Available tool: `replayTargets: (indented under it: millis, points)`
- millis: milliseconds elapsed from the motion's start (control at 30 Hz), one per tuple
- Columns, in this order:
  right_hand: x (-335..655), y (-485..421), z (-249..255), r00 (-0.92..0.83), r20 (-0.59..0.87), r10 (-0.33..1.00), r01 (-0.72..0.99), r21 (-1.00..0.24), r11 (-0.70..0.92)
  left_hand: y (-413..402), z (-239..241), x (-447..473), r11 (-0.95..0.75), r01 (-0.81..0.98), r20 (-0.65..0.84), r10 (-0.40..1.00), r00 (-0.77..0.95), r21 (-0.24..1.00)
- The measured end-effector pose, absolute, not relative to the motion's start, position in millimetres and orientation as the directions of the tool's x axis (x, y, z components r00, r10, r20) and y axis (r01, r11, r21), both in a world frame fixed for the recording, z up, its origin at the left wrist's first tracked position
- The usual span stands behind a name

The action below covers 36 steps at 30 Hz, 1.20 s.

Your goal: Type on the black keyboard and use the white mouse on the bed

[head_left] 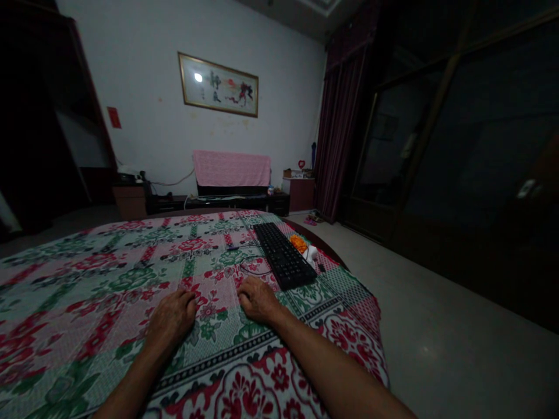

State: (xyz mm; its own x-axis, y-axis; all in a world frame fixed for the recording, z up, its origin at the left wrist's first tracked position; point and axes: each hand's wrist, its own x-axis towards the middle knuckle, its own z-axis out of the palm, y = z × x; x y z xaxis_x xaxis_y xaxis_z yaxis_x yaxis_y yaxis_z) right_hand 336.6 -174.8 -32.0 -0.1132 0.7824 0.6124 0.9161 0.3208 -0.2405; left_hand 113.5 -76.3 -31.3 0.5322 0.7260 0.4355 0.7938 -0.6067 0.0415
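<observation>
My left hand (172, 314) rests on the flowered tablecloth (135, 279), its fingers curled under and its thumb against them. To the right of it, my right hand (258, 299) also lies on the cloth in a loose fist. Nothing shows in either hand. A black keyboard (283, 256) lies just beyond my right hand, slanting away from me, not touched by it. Its thin dark cable (251, 270) loops on the cloth, and a purple-blue plug (233, 248) lies left of the keyboard.
Beside the keyboard's right edge are an orange item (298, 243) and a crumpled white item (310, 254). A small black object (322, 267) lies near the table's right edge. Across the room, a pink cloth (231, 169) hangs over a dark screen on a low cabinet (279, 203).
</observation>
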Motion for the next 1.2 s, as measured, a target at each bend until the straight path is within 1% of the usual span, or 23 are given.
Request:
replayTargets:
  millis: [167, 267, 400, 733, 933, 1067, 1200]
  points:
    - [337.2, -173.9, -34.3, -0.104, 0.605, 0.790, 0.911, -0.260, 0.320, -72.4, -33.2, 113.4, -0.629, 0.776, 0.450, 0.703, 0.551, 0.033]
    - [336.7, -174.1, -33.5, -0.107, 0.601, 0.792, 0.915, -0.251, 0.315, -71.1, -33.5, 113.3, -0.644, 0.765, 0.458, 0.688, 0.563, 0.027]
    - [335.9, -174.8, -32.2, -0.104, 0.586, 0.803, 0.925, -0.240, 0.295, -69.2, -33.7, 112.7, -0.647, 0.761, 0.447, 0.692, 0.566, 0.038]
    - [335.7, -174.4, -31.5, -0.094, 0.576, 0.812, 0.921, -0.260, 0.291, -71.7, -30.9, 112.5, -0.646, 0.761, 0.457, 0.693, 0.557, 0.052]
    - [335.5, -176.0, -30.7, -0.095, 0.580, 0.809, 0.921, -0.256, 0.292, -75.8, -27.2, 114.0, -0.633, 0.773, 0.449, 0.701, 0.553, 0.037]
    - [334.8, -176.0, -29.7, -0.087, 0.579, 0.811, 0.914, -0.278, 0.296, -76.3, -27.2, 114.7, -0.619, 0.784, 0.444, 0.717, 0.537, 0.052]
    - [334.6, -176.2, -29.2, -0.077, 0.582, 0.810, 0.920, -0.272, 0.282, -75.2, -29.2, 114.5, -0.632, 0.772, 0.458, 0.707, 0.539, 0.068]
